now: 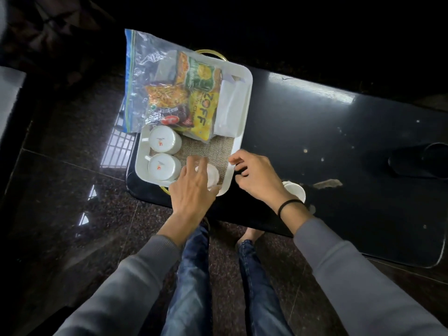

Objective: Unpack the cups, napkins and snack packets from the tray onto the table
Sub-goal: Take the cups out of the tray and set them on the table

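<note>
Left hand (194,187) is closing, fingers spread, over 1 upturned white ceramic cup (210,174) on white plastic tray (244,76); right hand (254,178), loosely curled and holding nothing, is hovering beside; lift likely next.

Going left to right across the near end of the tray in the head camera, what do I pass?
Upside-down cup → left hand on a third cup → right hand → cup on the table.

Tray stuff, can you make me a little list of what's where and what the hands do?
tray: white, on the dark table
upside-down cups: two, tray's left side
third cup: under the left hand
cup on table: behind the right hand
snack packets: in a clear bag, still on tray
napkins: tray's right side
right hand: at tray edge, empty
</note>
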A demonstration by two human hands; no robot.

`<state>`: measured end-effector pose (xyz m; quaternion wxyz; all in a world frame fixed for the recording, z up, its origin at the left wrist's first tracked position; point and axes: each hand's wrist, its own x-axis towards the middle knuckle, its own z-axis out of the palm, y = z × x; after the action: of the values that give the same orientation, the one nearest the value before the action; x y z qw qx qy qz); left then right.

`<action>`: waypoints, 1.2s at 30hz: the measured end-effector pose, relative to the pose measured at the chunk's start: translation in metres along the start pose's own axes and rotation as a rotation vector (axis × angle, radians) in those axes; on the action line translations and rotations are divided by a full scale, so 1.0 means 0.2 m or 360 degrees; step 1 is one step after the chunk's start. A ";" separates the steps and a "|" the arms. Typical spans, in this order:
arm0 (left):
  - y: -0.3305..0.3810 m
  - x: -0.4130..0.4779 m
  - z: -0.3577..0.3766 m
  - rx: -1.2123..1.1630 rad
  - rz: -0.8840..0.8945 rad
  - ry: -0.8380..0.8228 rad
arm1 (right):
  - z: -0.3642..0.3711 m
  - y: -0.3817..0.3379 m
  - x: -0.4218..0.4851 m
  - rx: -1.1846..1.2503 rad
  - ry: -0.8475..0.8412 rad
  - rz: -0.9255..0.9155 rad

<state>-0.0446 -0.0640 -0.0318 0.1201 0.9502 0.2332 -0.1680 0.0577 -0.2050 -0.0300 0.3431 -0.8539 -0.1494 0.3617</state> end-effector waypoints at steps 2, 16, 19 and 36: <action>-0.04 0.02 0.01 0.0074 -0.0020 -0.0068 | 0.10 -0.05 0.04 0.0093 -0.0053 0.0136; 0.02 0.07 -0.07 -0.0252 -0.0115 -0.0013 | 0.05 -0.09 -0.03 0.0569 0.0049 0.0361; 0.11 0.07 -0.12 -0.0669 -0.0214 -0.0137 | -0.08 -0.05 -0.10 0.0692 0.0121 0.0334; 0.98 -0.10 0.02 -0.1738 -0.0360 -0.1361 | -0.57 0.61 -0.71 0.0677 0.0607 0.0467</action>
<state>0.0329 -0.2425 0.0004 0.6432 0.5743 0.3139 -0.3973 0.0427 -0.4188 0.0170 0.4798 -0.8279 0.1212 0.2639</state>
